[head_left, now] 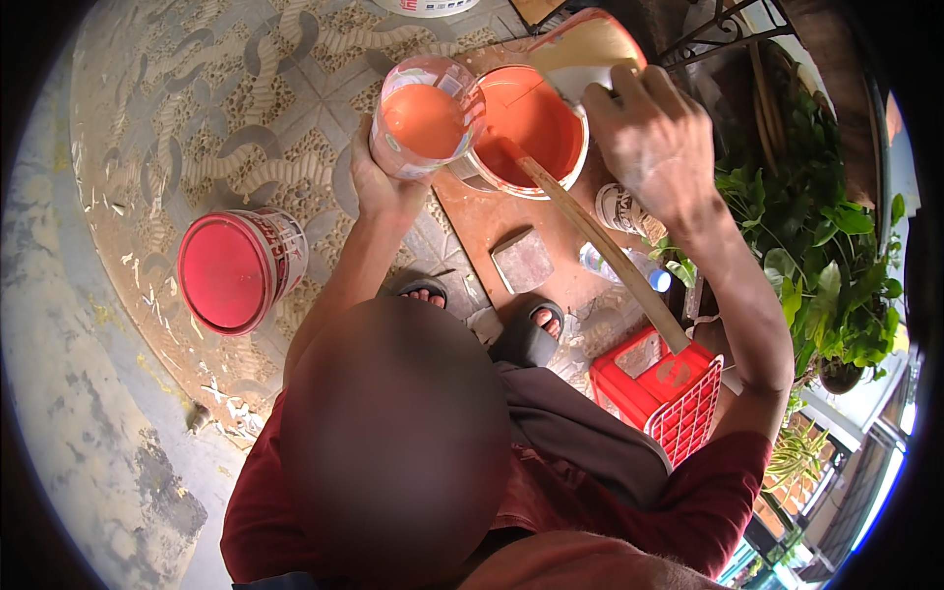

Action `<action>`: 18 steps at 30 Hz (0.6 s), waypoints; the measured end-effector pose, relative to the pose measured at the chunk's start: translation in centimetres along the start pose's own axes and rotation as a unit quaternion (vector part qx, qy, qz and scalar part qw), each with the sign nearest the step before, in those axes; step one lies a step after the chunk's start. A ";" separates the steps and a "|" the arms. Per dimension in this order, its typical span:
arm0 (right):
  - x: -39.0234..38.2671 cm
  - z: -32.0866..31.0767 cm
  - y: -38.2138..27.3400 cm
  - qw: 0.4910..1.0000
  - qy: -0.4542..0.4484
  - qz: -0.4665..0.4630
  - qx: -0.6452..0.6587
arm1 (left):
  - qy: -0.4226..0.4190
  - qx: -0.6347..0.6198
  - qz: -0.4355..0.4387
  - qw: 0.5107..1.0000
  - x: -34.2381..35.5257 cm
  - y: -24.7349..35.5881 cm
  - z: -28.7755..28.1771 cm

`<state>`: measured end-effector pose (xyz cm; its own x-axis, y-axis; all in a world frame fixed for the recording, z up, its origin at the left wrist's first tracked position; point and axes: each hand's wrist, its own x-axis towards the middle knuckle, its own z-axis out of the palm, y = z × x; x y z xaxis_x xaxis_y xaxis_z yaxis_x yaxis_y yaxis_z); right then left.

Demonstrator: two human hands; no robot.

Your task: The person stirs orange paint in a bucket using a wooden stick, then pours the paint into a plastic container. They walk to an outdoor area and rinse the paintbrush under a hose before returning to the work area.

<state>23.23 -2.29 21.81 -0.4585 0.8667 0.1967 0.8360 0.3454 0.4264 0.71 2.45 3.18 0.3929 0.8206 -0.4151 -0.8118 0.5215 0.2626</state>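
Observation:
My left hand point(383, 182) grips a clear plastic container point(423, 113) of orange paint, tilted beside a larger white bucket point(531, 113) of the same paint. A long wooden stick point(610, 256) slants out of the bucket toward the lower right. My right hand point(654, 138) is raised over the bucket's right side, fingers curled on a cream, orange-edged piece point(580, 59), which looks like a lid or shallow container; its exact shape is unclear. The bucket stands on a paint-stained brown board point(462, 231).
A red-lidded bucket point(223, 270) is at left on patterned tiles point(295, 118). A stone block point(521, 258), plastic bottle point(644, 275) and small tub point(615, 206) lie near my sandalled feet. A red plastic crate point(678, 413) is below right; leafy plants point(836, 256) and a metal frame point(728, 29) line the right.

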 end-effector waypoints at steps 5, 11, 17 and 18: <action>-0.4 -2.7 1.6 0.999 0.024 0.039 -0.023 | -0.016 0.000 0.000 1.000 0.6 -0.1 0.2; -0.8 -5.9 2.3 0.995 0.072 0.061 -0.033 | 0.000 0.000 -0.006 1.000 0.5 -0.3 0.4; -2.4 -1.6 0.7 0.993 0.075 0.081 0.045 | -0.014 -0.024 -0.017 0.999 0.8 -0.5 -0.4; -3.1 0.6 0.3 0.996 0.063 0.053 0.041 | -0.010 -0.019 -0.016 1.000 0.7 -0.6 -0.1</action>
<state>25.10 -4.65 20.83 -0.3961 0.8499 0.3476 0.9012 0.2875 0.3242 1.43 2.70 2.67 0.4269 0.8082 -0.4058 -0.8144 0.5386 0.2159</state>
